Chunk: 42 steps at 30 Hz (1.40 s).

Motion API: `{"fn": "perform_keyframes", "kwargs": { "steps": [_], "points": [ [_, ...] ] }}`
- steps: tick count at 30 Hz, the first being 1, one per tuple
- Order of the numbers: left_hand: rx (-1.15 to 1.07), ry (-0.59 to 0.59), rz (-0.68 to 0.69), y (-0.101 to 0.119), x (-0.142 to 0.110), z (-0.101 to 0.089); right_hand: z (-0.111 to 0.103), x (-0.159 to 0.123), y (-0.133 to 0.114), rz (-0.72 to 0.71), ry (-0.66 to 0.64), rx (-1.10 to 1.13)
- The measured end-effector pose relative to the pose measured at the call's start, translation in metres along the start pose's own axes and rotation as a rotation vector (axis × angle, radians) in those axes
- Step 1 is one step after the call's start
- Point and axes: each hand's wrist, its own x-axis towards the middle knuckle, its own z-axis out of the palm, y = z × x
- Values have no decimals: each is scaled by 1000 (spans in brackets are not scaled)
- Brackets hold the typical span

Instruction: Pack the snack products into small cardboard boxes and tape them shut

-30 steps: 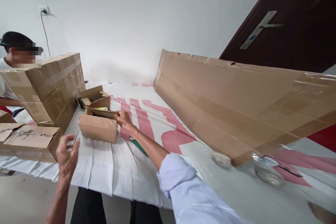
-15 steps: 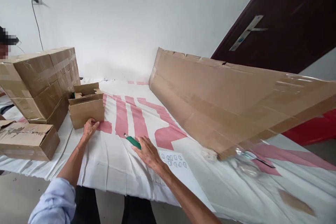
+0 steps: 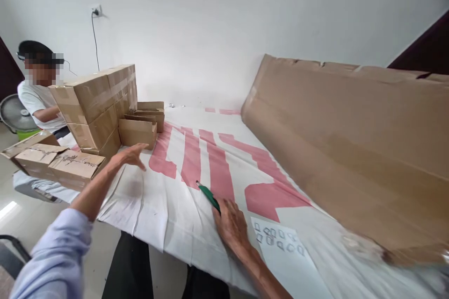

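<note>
My left hand (image 3: 133,154) is open, fingers stretched out above the cloth, just in front of a small open cardboard box (image 3: 137,133) with raised flaps. Nothing is in that hand, and a gap shows between it and the box. The box stands against the right side of a stack of taped cartons (image 3: 94,100). My right hand (image 3: 231,224) is closed around a green utility knife (image 3: 209,196), whose metal tip points away from me over the red-and-white cloth (image 3: 189,159). Its fingers are partly hidden behind the back of the hand.
A large cardboard sheet (image 3: 333,135) leans along the right side. Near my right wrist lies white paper (image 3: 280,247) with several small outlined shapes. Lower cartons (image 3: 75,166) sit at the left table edge. A person (image 3: 42,107) in a cap is beyond the stack, beside a fan (image 3: 19,113).
My left hand has let go of the open cardboard box, which now stands farther back against the stack. The view has turned left. The utility knife stays in my right hand.
</note>
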Motion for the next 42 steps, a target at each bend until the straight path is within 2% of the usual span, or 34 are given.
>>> {"fn": "perform_keyframes", "kwargs": {
  "steps": [4,5,7,9,12,14,16,18,20,22,24,25,27,29,31,32,34,37,39,42],
  "points": [
    [296,-251,-140,2,-58,-79,-8,3,-10,48,-23,4],
    [525,-404,-194,-1,-70,-96,-10,4,-12,57,-33,9],
    [800,-553,-234,-8,-89,-122,-13,8,-15,80,-50,15],
    [939,-568,-210,-13,-104,-135,-15,9,-17,94,-60,20],
    [1010,-449,-130,-10,-116,-139,-18,9,-17,96,-69,31],
    [973,-405,-61,2,-118,-130,-20,7,-17,93,-74,35],
    [892,-394,28,21,-118,-107,-22,6,-17,90,-77,32],
    [813,-370,141,46,-119,-68,-24,5,-19,99,-79,23],
    [748,-346,278,73,-122,-18,-25,4,-21,112,-82,14],
    [661,-311,354,95,-127,26,-27,4,-21,116,-83,13],
    [517,-321,403,106,-132,48,-30,4,-18,101,-67,30],
    [440,-308,401,105,-135,49,-33,5,-17,86,-48,54],
    [292,-240,341,90,-143,32,-41,6,-17,39,17,161],
    [156,-150,237,60,-154,4,-53,8,-24,-21,100,334],
    [12,-156,142,25,-168,-18,-65,11,-41,-77,152,515],
    [-46,-177,105,9,-175,-22,-72,12,-53,-105,154,587],
    [-112,-214,44,-15,-187,-17,-83,13,-78,-171,110,681],
    [-152,-224,43,-29,-195,12,-91,13,-106,-258,-9,735],
    [-201,-198,70,-29,-197,31,-92,13,-110,-255,-71,746],
    [-308,-115,64,-22,-200,50,-92,14,-95,-175,-115,767]
  ]
}}
